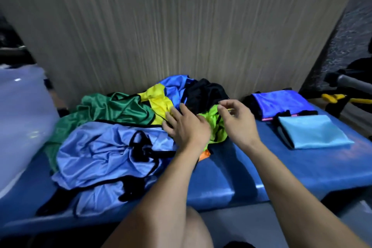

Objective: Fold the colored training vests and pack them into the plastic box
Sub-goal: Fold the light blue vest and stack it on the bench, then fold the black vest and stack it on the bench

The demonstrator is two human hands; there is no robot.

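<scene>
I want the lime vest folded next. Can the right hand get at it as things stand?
Probably yes. The right hand hovers just above the lime-green vest, fingers loosely curled and holding nothing. The left hand rests beside it on the pile, covering part but leaving the right edge free.

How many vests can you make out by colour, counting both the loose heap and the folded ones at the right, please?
Loose heap:
light blue vest: 1
green vest: 1
yellow vest: 1
royal blue vest: 1
black vest: 1
lime vest: 1
orange vest: 1, barely showing
Folded:
folded blue vest: 1
folded sky-blue vest: 1
Total: 9 visible; more may be hidden.
</scene>
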